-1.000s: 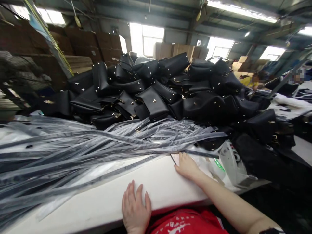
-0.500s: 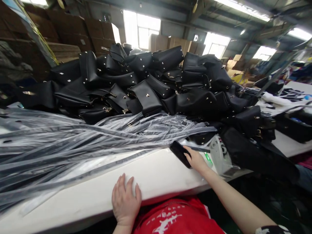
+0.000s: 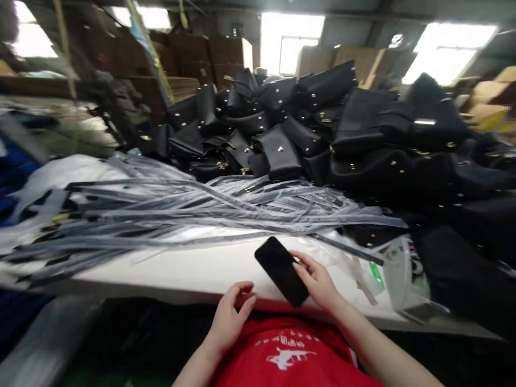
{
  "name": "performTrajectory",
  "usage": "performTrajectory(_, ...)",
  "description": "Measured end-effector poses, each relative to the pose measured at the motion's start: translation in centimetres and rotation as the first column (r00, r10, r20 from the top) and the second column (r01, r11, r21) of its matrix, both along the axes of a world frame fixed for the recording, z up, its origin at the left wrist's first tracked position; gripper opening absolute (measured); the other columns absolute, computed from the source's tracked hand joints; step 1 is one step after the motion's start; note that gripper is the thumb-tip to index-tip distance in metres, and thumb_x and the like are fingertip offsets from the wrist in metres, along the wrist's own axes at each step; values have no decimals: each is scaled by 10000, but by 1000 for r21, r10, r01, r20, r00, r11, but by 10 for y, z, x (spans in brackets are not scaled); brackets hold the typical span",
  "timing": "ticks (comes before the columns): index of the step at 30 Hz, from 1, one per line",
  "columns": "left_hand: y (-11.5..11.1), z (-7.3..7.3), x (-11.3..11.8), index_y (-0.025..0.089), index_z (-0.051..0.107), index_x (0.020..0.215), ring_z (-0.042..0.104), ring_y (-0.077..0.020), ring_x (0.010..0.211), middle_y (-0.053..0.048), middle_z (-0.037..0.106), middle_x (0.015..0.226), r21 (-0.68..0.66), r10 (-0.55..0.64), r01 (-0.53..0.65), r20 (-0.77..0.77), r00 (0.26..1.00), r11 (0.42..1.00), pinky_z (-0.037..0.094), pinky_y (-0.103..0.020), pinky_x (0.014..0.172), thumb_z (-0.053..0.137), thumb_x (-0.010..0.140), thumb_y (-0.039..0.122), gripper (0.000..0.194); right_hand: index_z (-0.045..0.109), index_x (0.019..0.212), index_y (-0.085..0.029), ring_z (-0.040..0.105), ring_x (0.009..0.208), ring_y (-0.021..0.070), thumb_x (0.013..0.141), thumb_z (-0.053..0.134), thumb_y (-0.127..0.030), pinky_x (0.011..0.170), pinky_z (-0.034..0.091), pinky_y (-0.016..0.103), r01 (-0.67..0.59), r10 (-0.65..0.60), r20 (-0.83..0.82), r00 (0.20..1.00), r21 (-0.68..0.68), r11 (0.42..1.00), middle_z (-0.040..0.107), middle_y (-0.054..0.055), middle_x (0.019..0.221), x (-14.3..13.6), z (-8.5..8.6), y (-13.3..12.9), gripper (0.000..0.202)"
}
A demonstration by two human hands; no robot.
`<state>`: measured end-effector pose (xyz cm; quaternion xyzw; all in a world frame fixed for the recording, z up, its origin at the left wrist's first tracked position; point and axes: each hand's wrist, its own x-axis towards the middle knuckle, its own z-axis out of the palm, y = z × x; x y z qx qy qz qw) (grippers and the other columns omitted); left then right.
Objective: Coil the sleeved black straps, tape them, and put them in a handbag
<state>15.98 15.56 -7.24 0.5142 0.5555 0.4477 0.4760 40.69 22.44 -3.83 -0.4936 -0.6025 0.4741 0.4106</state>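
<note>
A black phone [image 3: 281, 271] with a dark screen is held by its right edge in my right hand [image 3: 318, 279], over the front of the white table [image 3: 193, 266]. To the left of the phone, at the table's front edge, my left hand [image 3: 235, 312] has curled fingers with a gap between thumb and fingers and nothing in it. Long grey straps in clear plastic wrap [image 3: 193, 207] lie across the table behind both hands.
Black bags [image 3: 278, 153] with metal studs are heaped behind the straps. Right of my right hand stands a translucent container [image 3: 403, 274], with a green item [image 3: 377, 275] beside it. Cardboard boxes [image 3: 193, 54] are stacked in the background.
My right hand has lifted the phone and brought it nearer my body. My left hand has come off the tabletop and turned towards the phone. The view has swung left.
</note>
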Motion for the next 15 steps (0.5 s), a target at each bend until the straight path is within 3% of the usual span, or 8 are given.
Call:
performTrajectory(1, -13, 4, 1, 197, 642, 1123, 610, -333, 1083, -141, 669, 1138, -122, -9, 41, 249, 968, 992, 447, -494, 988, 667, 762, 589, 533, 594, 1197, -210, 591, 656, 162, 887, 544, -475, 594, 463, 271, -98, 81, -148, 986, -108, 989, 650, 19, 775, -24, -5, -8, 410)
performTrajectory(2, -25, 6, 2, 195, 634, 1153, 605, -336, 1106, -140, 670, 1154, -201, 32, 72, 473, 880, 977, 447, -486, 995, 651, 740, 655, 618, 597, 1137, -205, 560, 612, 145, 860, 576, -520, 563, 435, 256, -205, 145, -279, 949, -200, 958, 626, 4, 735, -48, -13, -18, 420)
performTrajectory(4, -49, 7, 4, 173, 621, 1188, 585, -338, 1158, -144, 669, 1174, -258, 176, 37, 748, 640, 965, 428, -474, 1029, 610, 712, 737, 738, 587, 985, -194, 513, 562, 121, 776, 652, -594, 538, 398, 241, -395, 223, -453, 863, -329, 858, 592, -15, 684, -90, -32, -41, 456)
performTrajectory(6, -71, 3, 3, 145, 638, 1152, 606, -332, 1134, -146, 694, 1115, -296, 306, -95, 838, 451, 950, 431, -468, 1031, 584, 723, 747, 741, 554, 864, -189, 494, 547, 110, 686, 715, -635, 538, 384, 236, -538, 295, -527, 797, -399, 742, 575, -24, 660, -120, -53, -63, 506)
performTrajectory(9, -96, -6, -4, 109, 658, 1074, 664, -318, 1025, -154, 722, 997, -399, 455, -239, 849, 270, 885, 485, -463, 966, 511, 789, 733, 702, 552, 815, -183, 521, 564, 118, 625, 745, -659, 551, 405, 243, -675, 473, -484, 736, -477, 562, 588, -14, 673, -138, -80, -82, 547)
performTrajectory(11, -104, -15, -9, 100, 662, 1018, 693, -300, 927, -149, 729, 913, -510, 555, -232, 801, 223, 828, 531, -441, 887, 477, 813, 728, 686, 569, 769, -170, 518, 522, 125, 659, 725, -653, 508, 397, 248, -683, 577, -388, 719, -549, 482, 579, -5, 623, -139, -96, -80, 519)
performTrajectory(15, -96, -42, -15, 109, 645, 898, 696, -256, 708, -118, 703, 732, -755, 763, -163, 580, 287, 635, 577, -384, 692, 447, 805, 752, 679, 544, 702, -168, 475, 472, 103, 805, 663, -543, 445, 351, 216, -562, 552, -267, 790, -675, 479, 543, -5, 571, -143, -129, -65, 407)
